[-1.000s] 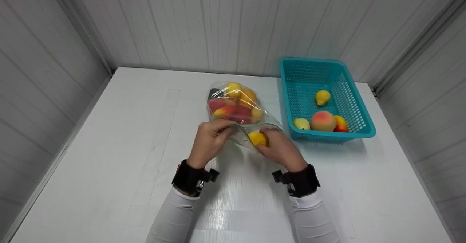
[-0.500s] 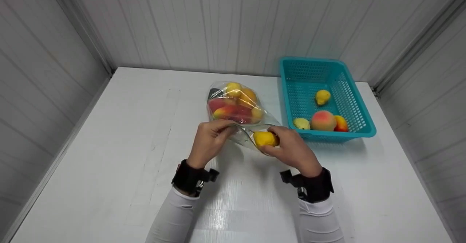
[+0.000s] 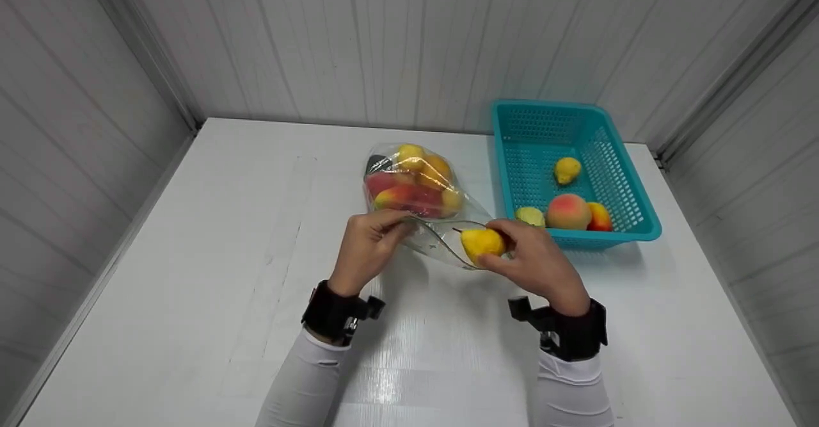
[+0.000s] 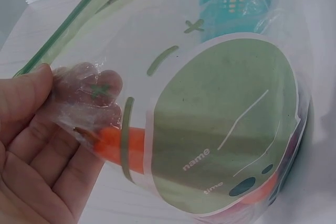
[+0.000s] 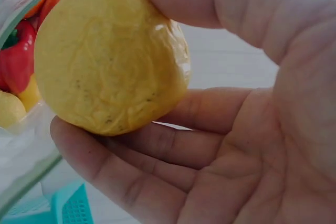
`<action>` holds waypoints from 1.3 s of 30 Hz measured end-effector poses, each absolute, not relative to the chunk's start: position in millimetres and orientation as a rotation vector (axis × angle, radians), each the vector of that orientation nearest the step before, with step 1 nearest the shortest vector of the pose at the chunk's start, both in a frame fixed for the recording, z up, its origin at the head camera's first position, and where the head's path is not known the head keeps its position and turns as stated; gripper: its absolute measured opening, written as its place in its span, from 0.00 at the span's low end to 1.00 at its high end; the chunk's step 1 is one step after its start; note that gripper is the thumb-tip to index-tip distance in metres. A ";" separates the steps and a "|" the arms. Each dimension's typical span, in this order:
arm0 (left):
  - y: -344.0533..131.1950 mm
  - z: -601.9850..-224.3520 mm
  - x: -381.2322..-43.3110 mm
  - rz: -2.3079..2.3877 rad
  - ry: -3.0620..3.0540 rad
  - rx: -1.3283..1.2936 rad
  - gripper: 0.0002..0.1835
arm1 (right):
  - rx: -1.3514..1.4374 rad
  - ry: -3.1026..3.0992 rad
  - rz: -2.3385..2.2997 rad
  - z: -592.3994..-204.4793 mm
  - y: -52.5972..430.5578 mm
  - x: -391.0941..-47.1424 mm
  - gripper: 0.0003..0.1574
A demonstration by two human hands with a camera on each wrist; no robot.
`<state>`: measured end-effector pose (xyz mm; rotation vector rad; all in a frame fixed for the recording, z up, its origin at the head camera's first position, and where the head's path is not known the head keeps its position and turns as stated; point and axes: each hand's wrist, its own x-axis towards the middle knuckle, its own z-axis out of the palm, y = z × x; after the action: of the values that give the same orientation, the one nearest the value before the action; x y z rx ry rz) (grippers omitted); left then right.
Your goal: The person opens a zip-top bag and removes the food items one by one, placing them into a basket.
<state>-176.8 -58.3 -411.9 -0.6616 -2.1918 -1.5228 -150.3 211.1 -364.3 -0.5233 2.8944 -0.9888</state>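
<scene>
A clear zip bag [image 3: 475, 210] with a green label [image 4: 226, 119] lies on the table, its mouth spread toward me. Seen through the plastic are a red-and-yellow mango-like piece [image 3: 395, 196], an orange [image 3: 436, 169], a red bell pepper [image 5: 18, 56] and other fruit. My left hand [image 3: 366, 248] pinches the left of the bag's rim, some of its fingers showing through the film. At the right side of the mouth, my right hand [image 3: 544, 264] holds a yellow pear [image 3: 481, 244] between thumb and fingers, stem toward the bag; its rounded bottom fills the right wrist view.
A teal basket [image 3: 550, 120] stands at the back right, near my right hand. Inside are a small yellow pear [image 3: 567, 169], a peach [image 3: 568, 212], a red-orange fruit [image 3: 599, 217] and a pale yellow-green fruit [image 3: 530, 216]. A panelled wall [image 3: 384, 49] rises behind the table.
My right hand has drawn back to the right and slightly toward me with the pear, which now shows more fully at the bag's mouth. The left hand has stayed in place.
</scene>
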 end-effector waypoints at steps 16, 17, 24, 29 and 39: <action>-58.8 -412.9 -178.0 -1.548 -2.188 -0.659 0.05 | -0.396 2.924 -1.312 -360.4 231.3 -151.9 0.29; -58.8 -412.7 -177.9 -1.548 -2.191 -0.655 0.06 | -0.374 2.918 -1.359 -361.1 232.9 -153.1 0.29; -58.5 -410.8 -176.9 -1.553 -2.204 -0.644 0.06 | -0.127 2.944 -1.608 -371.9 248.9 -166.8 0.33; -58.6 -410.4 -176.8 -1.547 -2.198 -0.653 0.06 | 0.124 2.983 -1.662 -383.1 262.6 -176.9 0.34; -58.6 -411.1 -177.2 -1.548 -2.199 -0.658 0.05 | 0.294 3.018 -1.576 -402.1 269.3 -190.1 0.35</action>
<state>-177.2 -58.6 -411.1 -0.6580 -2.1990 -1.5475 -190.1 269.3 -402.1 0.2945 3.0176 -1.5761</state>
